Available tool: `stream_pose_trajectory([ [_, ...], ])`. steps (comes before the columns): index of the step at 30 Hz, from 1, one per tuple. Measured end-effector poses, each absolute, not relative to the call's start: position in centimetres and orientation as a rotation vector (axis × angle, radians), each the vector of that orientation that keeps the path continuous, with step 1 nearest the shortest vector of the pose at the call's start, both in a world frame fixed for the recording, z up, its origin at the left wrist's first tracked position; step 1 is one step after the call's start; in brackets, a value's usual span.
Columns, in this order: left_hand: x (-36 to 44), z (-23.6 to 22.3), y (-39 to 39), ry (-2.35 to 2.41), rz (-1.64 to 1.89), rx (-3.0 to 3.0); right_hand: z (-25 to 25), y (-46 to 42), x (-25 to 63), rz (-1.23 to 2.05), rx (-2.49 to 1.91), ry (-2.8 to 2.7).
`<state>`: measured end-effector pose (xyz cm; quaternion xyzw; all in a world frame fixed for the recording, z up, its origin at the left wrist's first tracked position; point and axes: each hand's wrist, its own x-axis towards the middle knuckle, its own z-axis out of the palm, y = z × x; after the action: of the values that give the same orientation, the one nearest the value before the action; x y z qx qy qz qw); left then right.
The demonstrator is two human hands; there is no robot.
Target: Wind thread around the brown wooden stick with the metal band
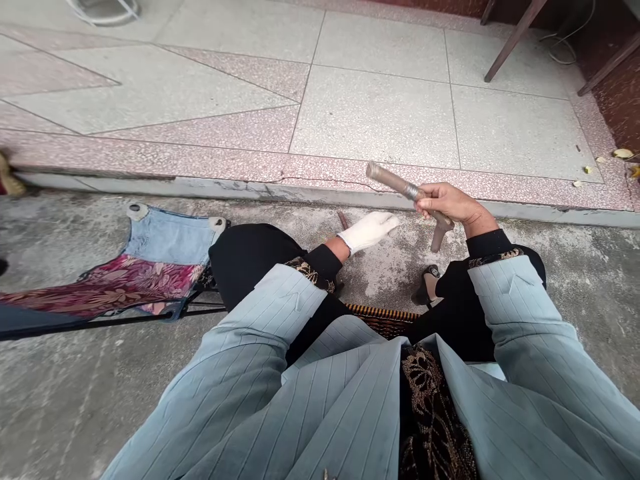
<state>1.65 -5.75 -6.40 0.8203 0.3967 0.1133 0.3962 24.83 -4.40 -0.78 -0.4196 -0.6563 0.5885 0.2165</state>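
My right hand, bare, is closed around a brown stick-like tool raised above the ground. Grey wire is wound around its shaft, and a short angled piece hangs down at its near end. My left hand, in a white knit glove, is low over the concrete between my knees. Its fingers are stretched forward and lie close together; the palm side is hidden. Just behind the gloved hand, a thin reddish-brown stick shows on the ground.
A raised tiled step runs across in front of me. To my left stands a folding seat of denim and flowered cloth. Woven wicker shows beneath me. Wooden legs stand at the upper right, near scattered yellowish leaves.
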Motion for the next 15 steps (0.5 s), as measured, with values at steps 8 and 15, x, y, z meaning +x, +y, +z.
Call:
stream_pose_trajectory([
  [8, 0.9, -4.8, -5.8, 1.223, 0.081, 2.623, -2.7, -3.1, 24.4, 0.783, -1.996, -2.295],
  [15, -0.3, -3.9, -4.6, 1.231, 0.023, 2.667, -2.9, -3.9, 23.4, 1.327, -1.655, -2.776],
])
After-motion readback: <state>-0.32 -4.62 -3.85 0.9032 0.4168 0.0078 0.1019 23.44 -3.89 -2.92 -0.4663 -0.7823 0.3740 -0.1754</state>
